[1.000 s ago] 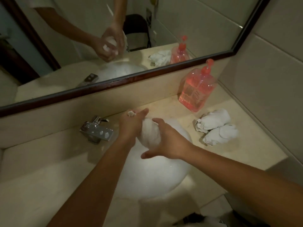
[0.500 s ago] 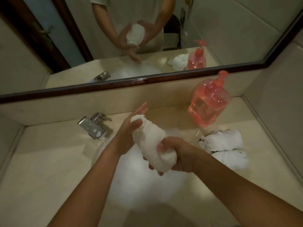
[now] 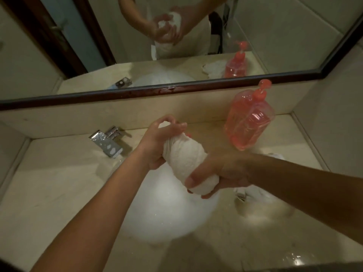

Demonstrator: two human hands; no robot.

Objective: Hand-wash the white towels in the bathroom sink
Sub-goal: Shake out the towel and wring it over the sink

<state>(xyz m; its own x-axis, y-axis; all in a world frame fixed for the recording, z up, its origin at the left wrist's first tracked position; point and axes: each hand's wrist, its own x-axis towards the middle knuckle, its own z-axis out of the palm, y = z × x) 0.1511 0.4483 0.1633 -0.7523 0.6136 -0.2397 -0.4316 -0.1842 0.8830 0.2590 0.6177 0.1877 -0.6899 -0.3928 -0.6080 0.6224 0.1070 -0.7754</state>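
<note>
Head view: the left hand point(image 3: 157, 142) has changed its grip. Half a second ago it lay flat and open against the far end of the white towel point(image 3: 186, 156); now its fingers are curled round that end. The right hand point(image 3: 220, 173) stays clamped round the near end. The towel, a loose ball between the hands a second ago, is now a drawn-out roll with twist creases near the left hand. It is held in the air above the foam-filled sink point(image 3: 129, 226) in the middle of the bench point(image 3: 59, 183).

My reading is that scrubbing has given way to wringing this towel out. More white towels point(image 3: 255, 194) lie on the bench just right of the sink, partly hidden by the right forearm, so the task looks well from finished.

A pink pump soap bottle point(image 3: 248, 118) stands toward the back right corner, and a chrome tap point(image 3: 110, 142) sits at the back left of the sink. No brand, label or writing can be read on either.
</note>
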